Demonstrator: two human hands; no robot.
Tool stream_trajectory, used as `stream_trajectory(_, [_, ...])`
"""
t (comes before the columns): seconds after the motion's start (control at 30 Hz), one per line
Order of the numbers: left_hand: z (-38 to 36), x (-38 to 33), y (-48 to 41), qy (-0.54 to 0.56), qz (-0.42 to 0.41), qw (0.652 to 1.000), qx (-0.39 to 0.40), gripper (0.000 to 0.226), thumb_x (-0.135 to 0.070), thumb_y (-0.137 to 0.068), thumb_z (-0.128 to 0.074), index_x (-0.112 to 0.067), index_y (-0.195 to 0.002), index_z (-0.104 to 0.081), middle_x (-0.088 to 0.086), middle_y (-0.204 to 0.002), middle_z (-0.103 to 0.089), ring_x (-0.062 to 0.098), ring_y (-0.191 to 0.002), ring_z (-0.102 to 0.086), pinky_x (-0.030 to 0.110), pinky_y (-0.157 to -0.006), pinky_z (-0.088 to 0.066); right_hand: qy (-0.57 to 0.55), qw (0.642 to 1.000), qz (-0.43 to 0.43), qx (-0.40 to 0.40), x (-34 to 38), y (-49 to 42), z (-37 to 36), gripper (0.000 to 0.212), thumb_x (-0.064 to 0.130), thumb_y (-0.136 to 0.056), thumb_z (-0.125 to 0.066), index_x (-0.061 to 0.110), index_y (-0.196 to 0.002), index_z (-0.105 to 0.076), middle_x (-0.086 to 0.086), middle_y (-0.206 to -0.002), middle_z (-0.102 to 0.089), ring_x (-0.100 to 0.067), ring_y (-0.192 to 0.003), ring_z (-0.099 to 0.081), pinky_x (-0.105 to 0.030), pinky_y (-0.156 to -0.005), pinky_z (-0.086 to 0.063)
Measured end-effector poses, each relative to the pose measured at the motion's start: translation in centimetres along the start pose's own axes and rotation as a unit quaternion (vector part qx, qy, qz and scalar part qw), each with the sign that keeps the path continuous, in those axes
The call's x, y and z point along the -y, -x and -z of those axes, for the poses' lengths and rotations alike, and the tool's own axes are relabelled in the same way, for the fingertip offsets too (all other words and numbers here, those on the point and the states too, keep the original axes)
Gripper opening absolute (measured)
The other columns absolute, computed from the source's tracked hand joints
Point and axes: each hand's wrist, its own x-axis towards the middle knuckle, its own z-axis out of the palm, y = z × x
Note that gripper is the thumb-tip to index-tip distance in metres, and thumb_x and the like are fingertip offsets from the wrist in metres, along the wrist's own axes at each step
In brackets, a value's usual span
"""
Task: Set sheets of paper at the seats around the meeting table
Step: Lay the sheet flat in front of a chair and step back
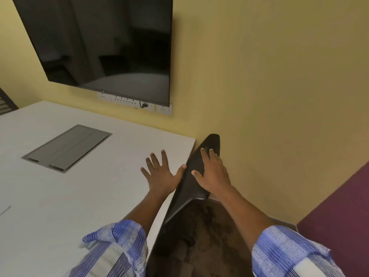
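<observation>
The white meeting table (89, 196) fills the left half of the view. My left hand (161, 174) hovers flat over its right edge, fingers spread, holding nothing. My right hand (211, 172) rests on the top of a black chair back (189, 188) pushed in against the table's right edge; its fingers lie spread over the backrest. The corner of a sheet of paper (4, 206) shows at the far left edge of the table.
A grey cable hatch (67, 147) is set into the table top. A dark wall screen (107, 43) hangs on the yellow wall above a row of sockets (127, 100). Brown carpet (209, 236) lies below the chair. A maroon panel (339, 216) stands at the right.
</observation>
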Motion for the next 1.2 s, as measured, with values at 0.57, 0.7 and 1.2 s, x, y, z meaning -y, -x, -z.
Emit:
stream_trajectory(0.57, [13.9,-2.1,17.3,-0.014,-0.126,0.991,-0.048,0.106,-0.092,-0.076,-0.005,-0.029,-0.160,0.009,0.017,-0.169,0.005,0.040,-0.155,0.009,0.064,-0.119,0.004,-0.010,0.993,-0.051,-0.104,5.4,20.7,11.6,0.090,0.054,-0.091,-0.062,0.026,-0.160,-0.012,-0.011,-0.167,-0.018,-0.034,-0.153,-0.020,-0.051,-0.115,-0.035])
stream_trajectory(0.7, [17.1,0.2,22.3,-0.007,-0.157,0.986,-0.048,0.105,-0.092,-0.077,-0.008,-0.030,-0.160,0.008,0.017,-0.169,0.004,0.039,-0.155,0.009,0.064,-0.119,0.004,-0.004,0.991,-0.063,-0.120,8.3,27.2,12.4,0.089,0.054,-0.091,-0.062,0.028,-0.160,-0.011,-0.010,-0.168,-0.018,-0.033,-0.153,-0.020,-0.051,-0.115,-0.035])
stream_trajectory(1.2, [26.3,7.2,40.1,0.038,-0.212,0.976,-0.034,0.099,-0.087,-0.084,-0.021,-0.029,-0.161,0.002,0.014,-0.170,-0.002,0.037,-0.156,-0.001,0.060,-0.123,-0.006,0.017,0.984,-0.097,-0.146,18.3,47.0,15.8,0.088,0.054,-0.093,-0.059,0.027,-0.161,-0.010,-0.009,-0.168,-0.019,-0.030,-0.153,-0.021,-0.048,-0.115,-0.037])
